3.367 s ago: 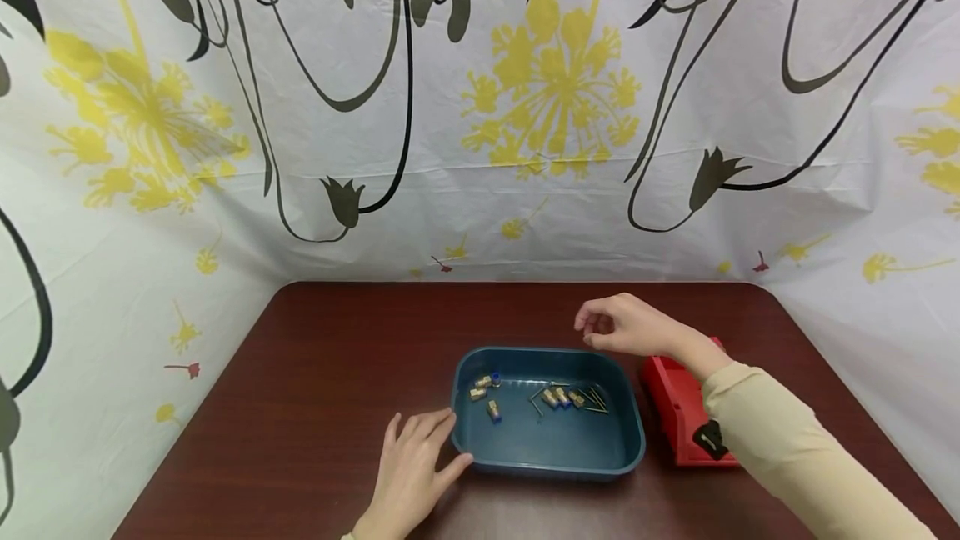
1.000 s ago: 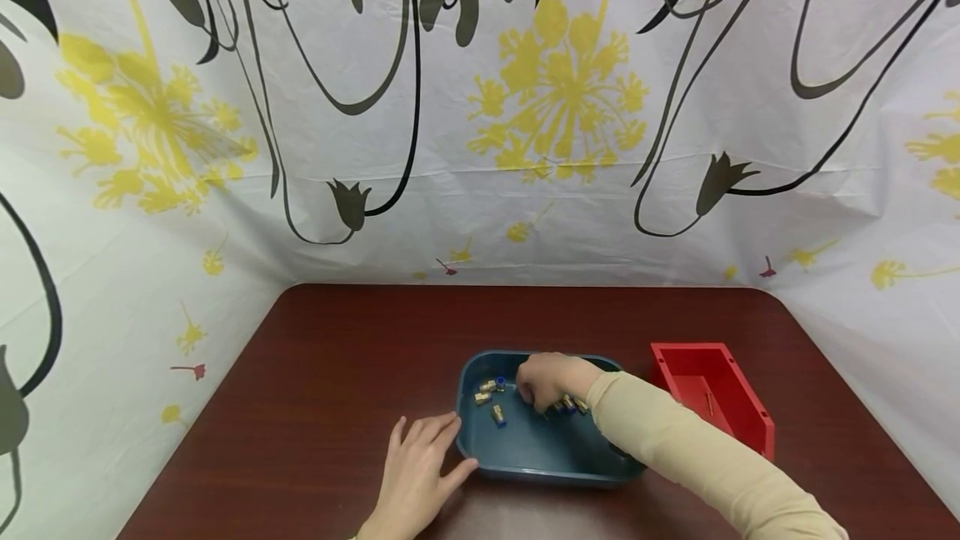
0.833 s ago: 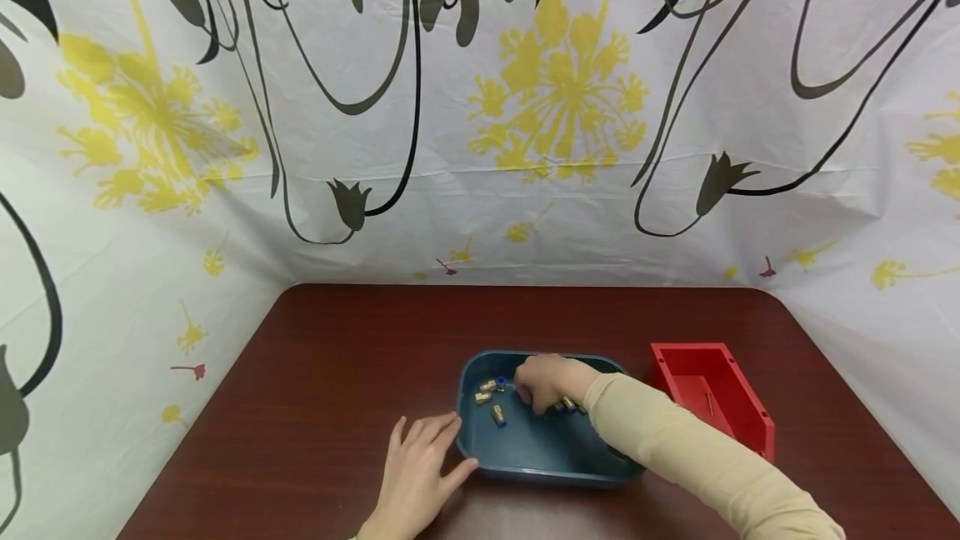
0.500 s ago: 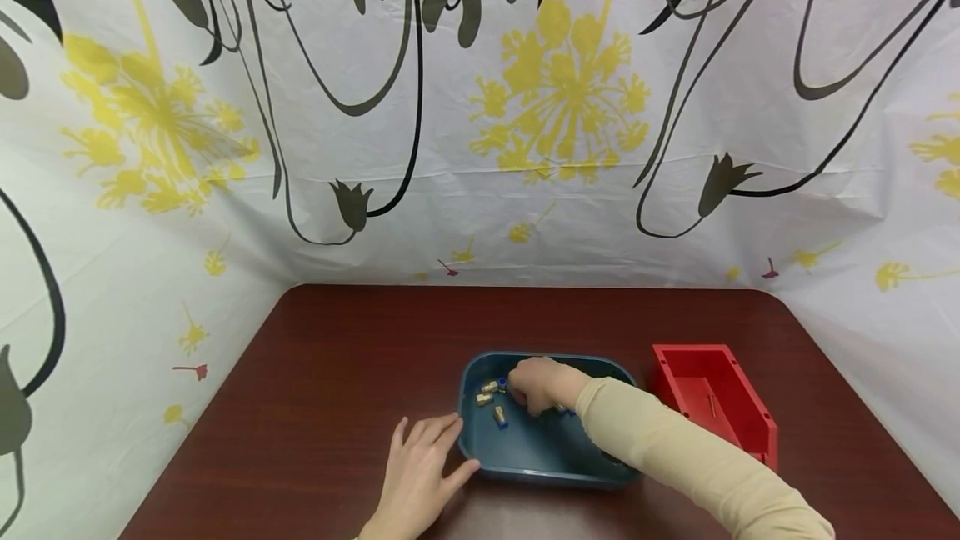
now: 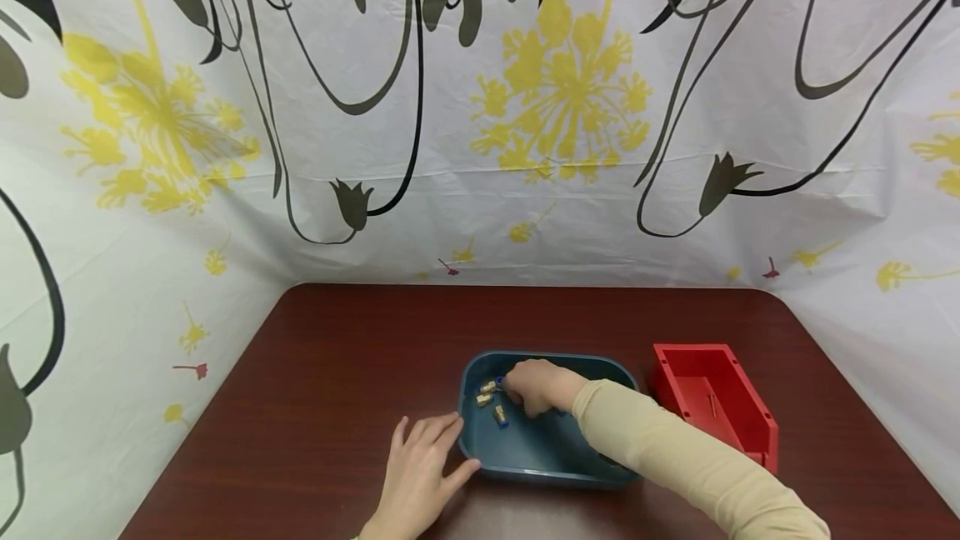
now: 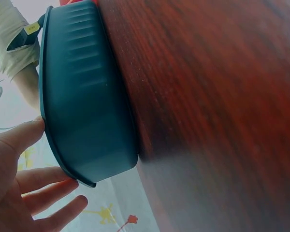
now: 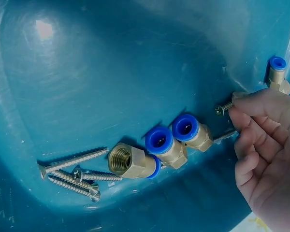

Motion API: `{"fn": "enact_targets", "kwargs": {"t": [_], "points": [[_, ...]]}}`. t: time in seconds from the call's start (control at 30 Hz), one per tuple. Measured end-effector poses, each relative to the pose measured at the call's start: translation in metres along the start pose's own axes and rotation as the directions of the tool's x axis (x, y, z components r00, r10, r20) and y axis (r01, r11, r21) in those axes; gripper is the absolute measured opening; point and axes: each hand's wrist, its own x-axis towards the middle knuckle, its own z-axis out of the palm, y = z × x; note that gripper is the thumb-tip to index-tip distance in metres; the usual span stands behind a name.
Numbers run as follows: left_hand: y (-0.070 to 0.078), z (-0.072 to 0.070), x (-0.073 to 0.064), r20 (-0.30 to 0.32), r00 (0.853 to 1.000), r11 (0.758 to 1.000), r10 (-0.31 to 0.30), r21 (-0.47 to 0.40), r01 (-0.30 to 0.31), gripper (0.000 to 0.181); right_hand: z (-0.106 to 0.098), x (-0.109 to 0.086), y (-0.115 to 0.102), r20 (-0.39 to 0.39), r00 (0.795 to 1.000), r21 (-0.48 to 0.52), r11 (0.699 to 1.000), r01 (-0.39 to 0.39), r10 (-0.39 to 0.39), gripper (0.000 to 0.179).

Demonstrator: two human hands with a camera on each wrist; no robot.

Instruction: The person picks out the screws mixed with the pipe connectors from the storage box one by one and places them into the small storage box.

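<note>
My right hand point(image 5: 540, 386) reaches down inside the blue tray point(image 5: 551, 450). In the right wrist view its thumb and index finger pinch a small metal screw point(image 7: 223, 108), whose head sticks out from the fingertips. Brass push-in fittings point(image 7: 160, 141) with blue collars lie beside that hand, and several longer screws point(image 7: 79, 176) are heaped beyond them. Another thin screw point(image 7: 225, 135) lies partly behind the fingers. At the tray's left end, my left hand point(image 5: 418, 469) has its thumb and fingers spread along the rim, touching it.
Right of the tray stands a red bin point(image 5: 765, 427), with a screw point(image 5: 712, 405) in it. More brass fittings point(image 5: 500, 416) lie near the tray's left wall. A dark red table point(image 5: 360, 357) carries both containers, and a patterned curtain point(image 5: 450, 140) hangs behind.
My right hand has come from above the tray's back right corner down into it, then edged left among the fittings. The left hand keeps its place on the rim.
</note>
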Motion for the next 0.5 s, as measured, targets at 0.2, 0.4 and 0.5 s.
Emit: {"fn": "enact_targets", "kwargs": {"t": [0.2,0.4,0.5], "points": [[-0.0006,0.0000,0.0001,0.008,1.000,1.000,-0.002,-0.008,0.002,0.050,-0.0001,-0.0011,-0.0002,-0.003,1.000,0.032,0.999,0.003,-0.003,0.020],[-0.0010,0.0008,0.0001,0.000,1.000,1.000,0.003,-0.007,-0.003,0.050,0.0017,-0.0006,-0.0009,-0.014,1.000,0.030,1.000,-0.005,0.005,0.022],[-0.0013,0.0013,-0.0003,-0.007,1.000,1.000,0.007,-0.006,-0.007,0.050,0.0026,-0.0001,-0.0012,-0.014,1.000,0.015,1.000,0.002,-0.001,0.022]]}}
